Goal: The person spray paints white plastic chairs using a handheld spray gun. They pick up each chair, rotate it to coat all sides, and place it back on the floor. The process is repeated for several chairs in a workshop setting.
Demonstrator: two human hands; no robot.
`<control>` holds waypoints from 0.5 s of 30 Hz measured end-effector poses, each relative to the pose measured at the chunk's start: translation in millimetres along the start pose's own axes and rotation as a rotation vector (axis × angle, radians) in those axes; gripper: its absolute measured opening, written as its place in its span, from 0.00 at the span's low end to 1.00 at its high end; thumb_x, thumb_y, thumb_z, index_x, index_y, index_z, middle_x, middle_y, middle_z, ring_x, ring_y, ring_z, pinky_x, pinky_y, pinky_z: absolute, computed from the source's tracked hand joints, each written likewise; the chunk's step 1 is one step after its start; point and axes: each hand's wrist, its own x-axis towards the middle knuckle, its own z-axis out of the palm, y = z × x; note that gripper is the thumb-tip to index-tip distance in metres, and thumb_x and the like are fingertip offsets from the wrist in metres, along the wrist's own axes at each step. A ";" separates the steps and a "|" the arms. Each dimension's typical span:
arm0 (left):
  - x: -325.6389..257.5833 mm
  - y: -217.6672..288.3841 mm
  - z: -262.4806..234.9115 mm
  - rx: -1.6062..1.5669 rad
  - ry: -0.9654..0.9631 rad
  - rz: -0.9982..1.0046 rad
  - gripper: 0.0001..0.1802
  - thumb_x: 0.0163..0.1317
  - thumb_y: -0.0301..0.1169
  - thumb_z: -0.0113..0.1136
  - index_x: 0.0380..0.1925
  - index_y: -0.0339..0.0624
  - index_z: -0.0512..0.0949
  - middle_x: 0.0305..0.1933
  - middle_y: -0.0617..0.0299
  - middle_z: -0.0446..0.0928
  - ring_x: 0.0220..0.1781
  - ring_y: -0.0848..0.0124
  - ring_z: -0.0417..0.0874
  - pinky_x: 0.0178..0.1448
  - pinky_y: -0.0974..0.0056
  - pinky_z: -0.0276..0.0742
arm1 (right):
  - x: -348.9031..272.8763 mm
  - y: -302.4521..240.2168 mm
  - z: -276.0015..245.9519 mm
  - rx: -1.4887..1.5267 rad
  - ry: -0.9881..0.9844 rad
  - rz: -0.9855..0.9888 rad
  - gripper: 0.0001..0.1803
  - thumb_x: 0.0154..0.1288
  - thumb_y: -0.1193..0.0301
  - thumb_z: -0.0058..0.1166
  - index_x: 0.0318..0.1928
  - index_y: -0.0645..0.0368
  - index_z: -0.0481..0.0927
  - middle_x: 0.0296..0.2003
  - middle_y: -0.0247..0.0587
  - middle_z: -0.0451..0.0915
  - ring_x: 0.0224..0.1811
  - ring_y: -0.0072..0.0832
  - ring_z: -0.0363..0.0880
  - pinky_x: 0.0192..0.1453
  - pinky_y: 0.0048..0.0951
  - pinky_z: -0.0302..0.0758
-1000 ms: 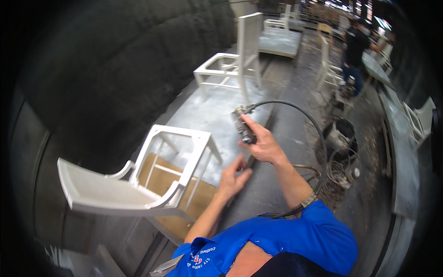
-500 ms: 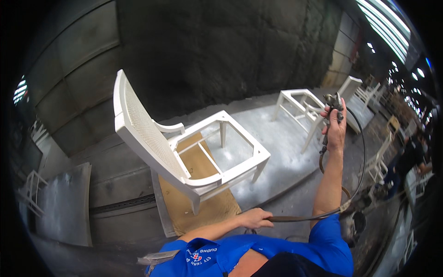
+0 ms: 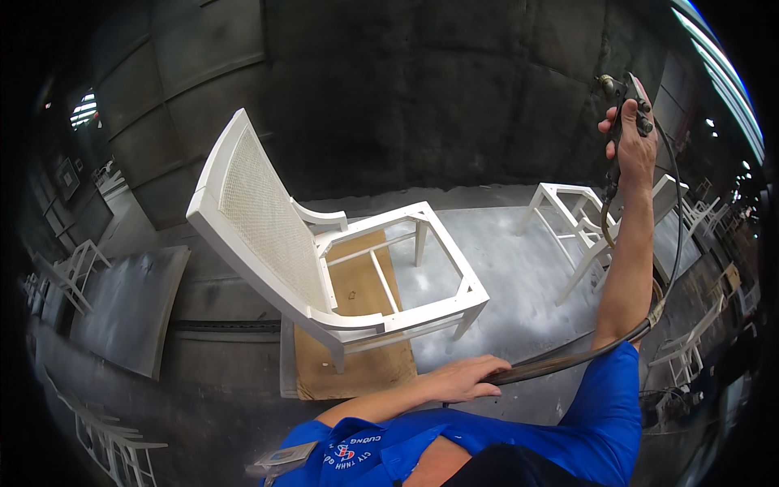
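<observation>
A dark metal spray gun [image 3: 626,109] is held up at the upper right in my right hand [image 3: 637,142], the fingers wrapped round its grip. From it a dark hose [image 3: 580,355] loops down past my right forearm. Low in the middle, my left hand [image 3: 468,379] is closed round that hose. In front of me stands a white armchair frame [image 3: 268,227] with a woven back panel and an open seat frame. Both hands are apart from the chair.
The chair stands partly on brown cardboard [image 3: 361,357] over a grey, paint-dusted platform [image 3: 503,235]. Another white chair frame [image 3: 568,195] stands farther right. A dark wall [image 3: 389,97] rises behind. More white chairs [image 3: 81,272] stand beyond a grey panel [image 3: 130,308] at left.
My right hand has raised the spray gun up and to the right. My left hand stays on the hose. The whole view has shifted, bringing more of the left side into sight.
</observation>
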 end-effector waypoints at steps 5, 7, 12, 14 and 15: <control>-69.8 28.6 -77.1 0.464 0.528 0.057 0.26 0.62 0.36 0.72 0.58 0.37 0.79 0.54 0.49 0.82 0.55 0.52 0.85 0.58 0.55 0.82 | 19.1 10.2 -2.6 -0.011 -0.034 -0.014 0.38 0.73 0.41 0.53 0.72 0.52 0.70 0.37 0.33 0.80 0.35 0.18 0.83 0.20 0.17 0.71; -106.6 60.2 -113.3 0.617 0.789 0.074 0.21 0.56 0.30 0.77 0.49 0.36 0.83 0.48 0.49 0.85 0.51 0.54 0.87 0.55 0.56 0.84 | 21.6 13.6 0.3 0.053 -0.043 0.000 0.37 0.74 0.41 0.53 0.72 0.52 0.70 0.37 0.34 0.80 0.35 0.18 0.83 0.20 0.17 0.72; -172.2 145.1 -184.2 1.020 1.168 0.402 0.12 0.69 0.31 0.66 0.43 0.31 0.82 0.41 0.47 0.83 0.45 0.50 0.86 0.52 0.49 0.83 | 17.5 11.3 13.9 0.104 -0.030 0.016 0.32 0.76 0.45 0.51 0.66 0.57 0.73 0.37 0.35 0.81 0.35 0.20 0.83 0.22 0.18 0.73; -188.1 165.1 -213.1 1.139 1.221 0.445 0.14 0.73 0.34 0.61 0.44 0.30 0.81 0.41 0.46 0.83 0.48 0.49 0.85 0.56 0.47 0.81 | 16.3 5.3 22.3 0.125 -0.003 0.018 0.33 0.76 0.45 0.51 0.66 0.57 0.73 0.37 0.35 0.81 0.35 0.20 0.83 0.22 0.18 0.73; -195.1 171.1 -227.6 1.195 1.240 0.423 0.16 0.75 0.35 0.60 0.45 0.29 0.80 0.42 0.45 0.83 0.49 0.48 0.85 0.58 0.46 0.80 | 14.1 2.0 26.1 0.129 0.002 0.019 0.33 0.76 0.45 0.51 0.66 0.58 0.73 0.37 0.35 0.81 0.36 0.20 0.83 0.22 0.18 0.73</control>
